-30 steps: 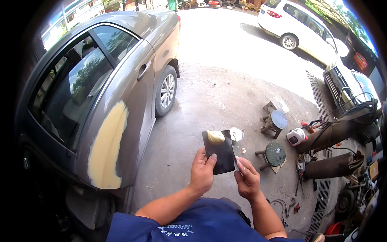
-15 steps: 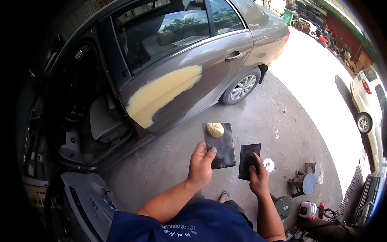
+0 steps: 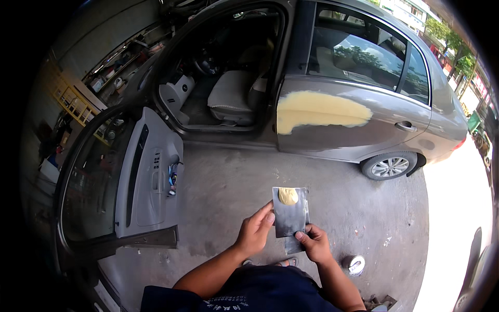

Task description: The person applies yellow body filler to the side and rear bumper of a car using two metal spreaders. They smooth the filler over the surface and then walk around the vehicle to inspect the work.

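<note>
My left hand (image 3: 253, 230) is closed at the left edge of a flat dark filler spreader (image 3: 289, 218), its thumb beside that edge and some fingertips hidden. A rounded lump of yellow body filler (image 3: 288, 196) sits at the spreader's top end. My right hand (image 3: 316, 243) pinches the lower right corner, thumb on the front face. Behind the first sheet, a second dark spreader (image 3: 295, 247) shows below and along the right side, also in my right hand's grip. Ahead, a patch of yellow filler (image 3: 322, 110) covers part of the grey-brown car's rear door (image 3: 332, 141).
The front door (image 3: 148, 177) stands wide at the left, with the front seat (image 3: 231, 91) visible inside. A rear wheel (image 3: 391, 166) is to the right. A round tin (image 3: 355, 265) sits on the concrete floor (image 3: 223, 182) near my right arm. Shelves and a yellow rack (image 3: 73, 99) line the back left.
My view has swung left, bringing the open front door into sight. The two spreaders, apart before, now overlap, with my right hand's spreader behind the one bearing the lump.
</note>
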### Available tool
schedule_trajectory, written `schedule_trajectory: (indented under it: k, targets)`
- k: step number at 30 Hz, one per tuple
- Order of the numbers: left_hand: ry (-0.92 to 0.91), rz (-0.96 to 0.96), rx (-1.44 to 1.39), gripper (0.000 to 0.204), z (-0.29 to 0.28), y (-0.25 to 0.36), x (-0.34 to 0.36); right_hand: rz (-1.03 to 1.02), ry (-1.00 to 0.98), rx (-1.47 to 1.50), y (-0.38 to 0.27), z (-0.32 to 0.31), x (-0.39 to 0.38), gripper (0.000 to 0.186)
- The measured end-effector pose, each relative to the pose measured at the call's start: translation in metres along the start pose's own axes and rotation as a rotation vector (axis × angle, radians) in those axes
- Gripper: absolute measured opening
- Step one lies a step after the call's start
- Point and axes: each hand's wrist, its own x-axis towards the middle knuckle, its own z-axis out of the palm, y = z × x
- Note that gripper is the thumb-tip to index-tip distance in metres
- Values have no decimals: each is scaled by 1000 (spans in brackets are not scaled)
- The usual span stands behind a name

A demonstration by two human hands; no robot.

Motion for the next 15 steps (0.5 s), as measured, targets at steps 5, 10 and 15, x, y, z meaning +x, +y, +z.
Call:
schedule_trajectory:
  k: [5,10,15]
  targets:
    - [557,-97,114,21,-152,-3,-68,-94,21,-84,15,32,-12,13]
    - [1288,112,53,20,-302,20,-169,-138,136,14,42,55,-32,15]
    - [1783,553,659,25,-399,24,-299,-26,94,99,54,77,-48,10]
